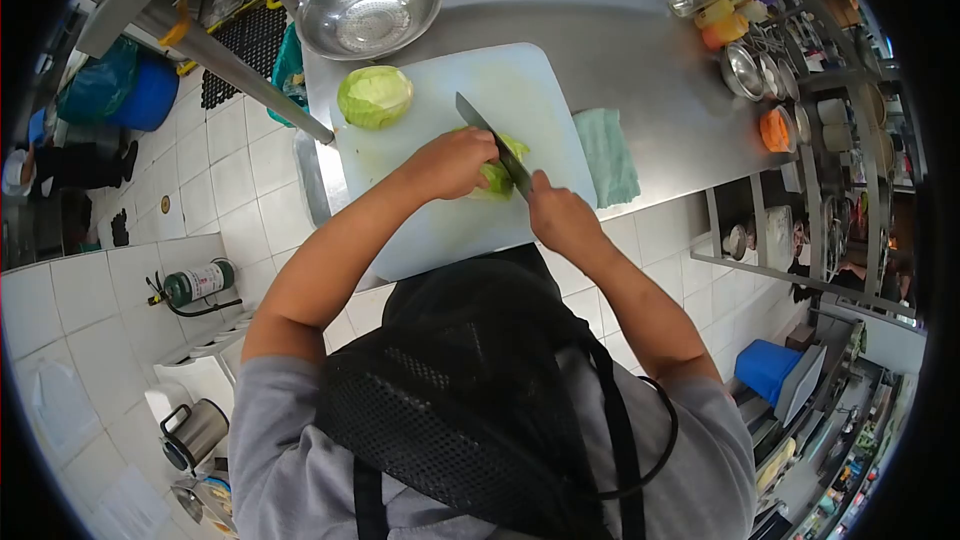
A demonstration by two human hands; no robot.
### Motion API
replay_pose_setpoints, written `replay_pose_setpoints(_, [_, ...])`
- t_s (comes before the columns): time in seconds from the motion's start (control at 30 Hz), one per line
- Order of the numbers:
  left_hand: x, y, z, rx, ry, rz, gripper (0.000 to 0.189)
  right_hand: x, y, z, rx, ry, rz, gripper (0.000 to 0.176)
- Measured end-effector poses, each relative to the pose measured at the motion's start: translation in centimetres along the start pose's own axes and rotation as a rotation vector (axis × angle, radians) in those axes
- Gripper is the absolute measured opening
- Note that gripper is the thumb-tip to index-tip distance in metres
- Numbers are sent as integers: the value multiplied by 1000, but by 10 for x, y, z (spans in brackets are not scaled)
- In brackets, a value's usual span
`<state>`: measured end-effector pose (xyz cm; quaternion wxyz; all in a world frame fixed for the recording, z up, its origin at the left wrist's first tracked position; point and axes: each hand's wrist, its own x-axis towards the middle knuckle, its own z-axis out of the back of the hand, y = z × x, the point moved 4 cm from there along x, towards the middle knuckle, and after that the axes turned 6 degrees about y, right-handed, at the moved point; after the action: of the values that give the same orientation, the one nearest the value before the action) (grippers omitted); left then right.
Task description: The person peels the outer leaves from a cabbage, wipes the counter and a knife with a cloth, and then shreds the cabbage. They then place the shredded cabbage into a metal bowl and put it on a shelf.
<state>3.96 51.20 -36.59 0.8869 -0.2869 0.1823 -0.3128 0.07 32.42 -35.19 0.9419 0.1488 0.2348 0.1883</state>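
On the white cutting board (520, 80) my left hand (452, 162) presses down on a piece of green cabbage (497, 178). My right hand (562, 216) grips the handle of a kitchen knife (488, 136), whose blade lies across the cabbage and points away toward the far left. A second cabbage half (375, 96) rests on the board's far left corner, apart from both hands.
A metal colander bowl (369, 8) stands beyond the board on the steel counter (620, 40). A folded green cloth (609, 155) lies right of the board. Small bowls and containers (745, 70) crowd the counter's right side. Tiled floor runs along the left.
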Motion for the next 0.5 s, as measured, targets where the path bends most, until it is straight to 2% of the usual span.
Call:
replay_pose_setpoints(0.1, [-1, -2, 1, 3, 9, 3, 34, -8, 2, 29, -4, 16, 46, 16])
replay_pose_setpoints(0.2, [0, 0, 0, 13, -34, -6, 32, -30, 2, 41, -4, 91, -1, 18])
replay_pose_setpoints(0.27, [-2, 2, -1, 19, -42, -13, 29, -24, 0, 25, 9, 109, -22, 18])
replay_pose_setpoints(0.37, [-2, 0, -1, 2, -60, -30, 28, 7, -7, -5, 9, 14, -11, 20])
replay_pose_setpoints(0.5, [-3, 0, 4, -8, -88, -34, 26, -13, 7, 42, 5, 50, 13, 21])
